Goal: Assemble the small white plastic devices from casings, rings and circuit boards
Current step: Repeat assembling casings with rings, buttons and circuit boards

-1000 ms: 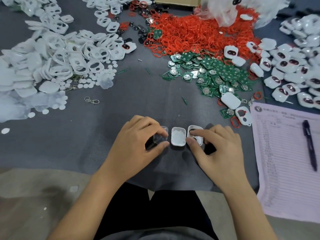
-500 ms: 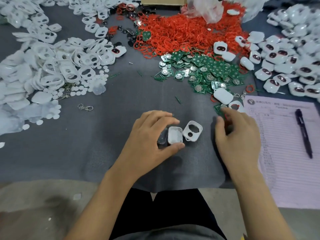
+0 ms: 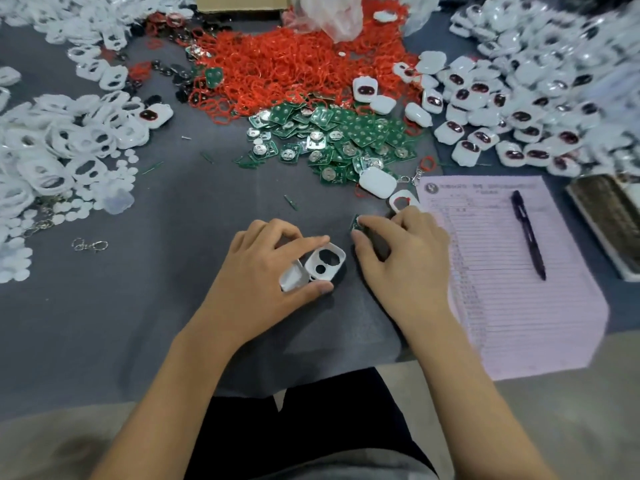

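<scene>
casing [image 3: 325,265] | between left hand [image 3: 263,271] fingers [image 3: 304,242] and thumb

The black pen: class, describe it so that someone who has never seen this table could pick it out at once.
Start at the pale pink stack of printed forms on the right of the grey table. The black pen lies on the top sheet, slanting from upper left to lower right, beyond the right hand. It is the only long, dark, slim thing there; everything near it is small and white, green or red.

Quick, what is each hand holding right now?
Left hand: holds two white casing halves between thumb and fingers.
Right hand: pinches a green circuit board.
</scene>
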`<state>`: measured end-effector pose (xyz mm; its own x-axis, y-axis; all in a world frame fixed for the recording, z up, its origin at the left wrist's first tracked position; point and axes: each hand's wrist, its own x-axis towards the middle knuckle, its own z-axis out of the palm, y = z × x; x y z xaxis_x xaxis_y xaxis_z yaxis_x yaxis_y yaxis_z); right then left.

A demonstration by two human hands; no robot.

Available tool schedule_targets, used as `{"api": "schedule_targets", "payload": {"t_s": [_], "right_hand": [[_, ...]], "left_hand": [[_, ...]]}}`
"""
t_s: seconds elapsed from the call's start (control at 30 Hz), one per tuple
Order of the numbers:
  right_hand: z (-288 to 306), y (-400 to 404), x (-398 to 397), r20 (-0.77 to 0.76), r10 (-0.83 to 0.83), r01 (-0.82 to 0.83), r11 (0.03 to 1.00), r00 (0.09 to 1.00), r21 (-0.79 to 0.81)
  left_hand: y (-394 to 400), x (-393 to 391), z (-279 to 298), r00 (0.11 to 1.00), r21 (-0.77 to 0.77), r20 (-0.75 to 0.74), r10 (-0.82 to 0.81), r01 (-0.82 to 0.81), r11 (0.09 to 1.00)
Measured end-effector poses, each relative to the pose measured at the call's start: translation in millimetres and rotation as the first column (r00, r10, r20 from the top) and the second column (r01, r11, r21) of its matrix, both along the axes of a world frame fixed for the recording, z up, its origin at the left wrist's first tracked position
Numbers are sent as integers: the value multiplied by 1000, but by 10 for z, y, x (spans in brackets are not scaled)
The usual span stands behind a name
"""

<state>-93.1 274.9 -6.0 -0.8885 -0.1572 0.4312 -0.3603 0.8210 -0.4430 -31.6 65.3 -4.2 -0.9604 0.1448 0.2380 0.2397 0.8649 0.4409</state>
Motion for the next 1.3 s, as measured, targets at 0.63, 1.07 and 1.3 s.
{"api": "schedule_targets", "payload": {"t_s": [0.63, 1.07, 1.3], "right_hand": [[16, 73, 103, 156, -344, 355, 934, 926, -47], [-35, 88, 62, 140, -60, 70, 995, 988, -66], [-18, 84, 60, 150, 92, -84, 995, 984, -55]], "left_hand": [[-4, 10, -43, 999, 6, 15, 43, -43, 999], [39, 44, -26, 982, 14, -22, 187, -187, 982], [16, 62, -7, 980, -3, -7, 197, -197, 980]]}}
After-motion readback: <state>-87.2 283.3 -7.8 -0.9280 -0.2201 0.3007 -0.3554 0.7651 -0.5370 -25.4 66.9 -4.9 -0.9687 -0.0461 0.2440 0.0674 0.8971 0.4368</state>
